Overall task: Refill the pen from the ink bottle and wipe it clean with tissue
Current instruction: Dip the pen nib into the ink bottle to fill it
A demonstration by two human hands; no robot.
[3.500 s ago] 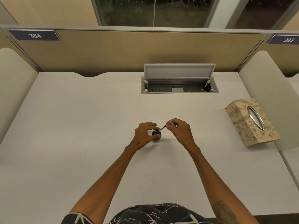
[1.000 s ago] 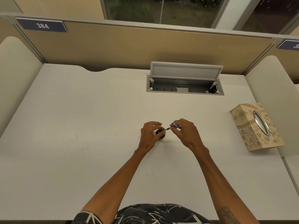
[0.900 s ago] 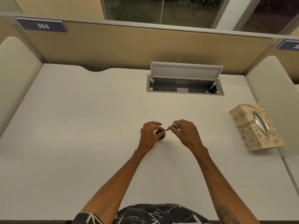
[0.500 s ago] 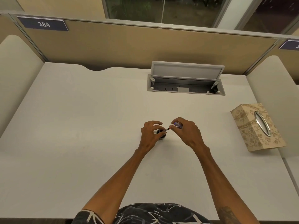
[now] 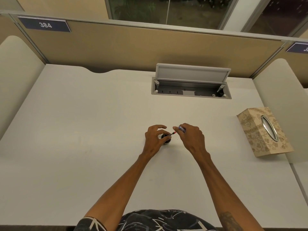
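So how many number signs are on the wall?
2. One sign reading 384 is at the top left; another sign is at the right edge, cut off, its number unreadable.

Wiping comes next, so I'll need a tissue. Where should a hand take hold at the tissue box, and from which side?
No tissue shows sticking out. Reach from above into the oval slot on the tissue box; that face tilts up toward the person. The right hand is nearer, but holds the pen.
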